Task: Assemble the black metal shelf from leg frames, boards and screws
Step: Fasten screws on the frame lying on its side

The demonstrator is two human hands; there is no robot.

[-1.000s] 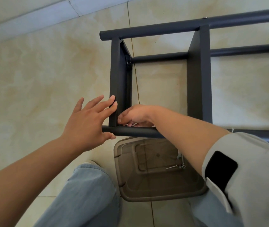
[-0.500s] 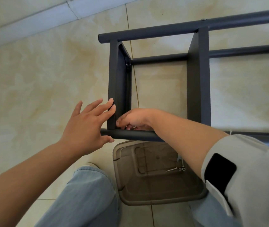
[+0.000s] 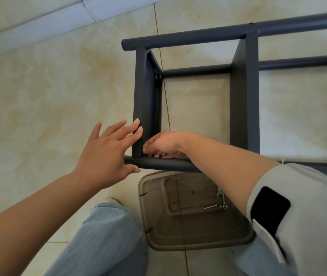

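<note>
Close together, an open left hand [image 3: 106,154] steadies the black metal shelf frame's end board [image 3: 140,100] while the curled right hand [image 3: 165,144] works inside its corner, grip unclear.

shelf frame [image 3: 242,100] on floor [image 3: 59,86] | tray [image 3: 194,236] near of frame | screw [image 3: 210,207] in tray

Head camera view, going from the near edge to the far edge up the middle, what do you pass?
Brown plastic tray → near round bar → right hand → far round bar → white skirting strip.
</note>
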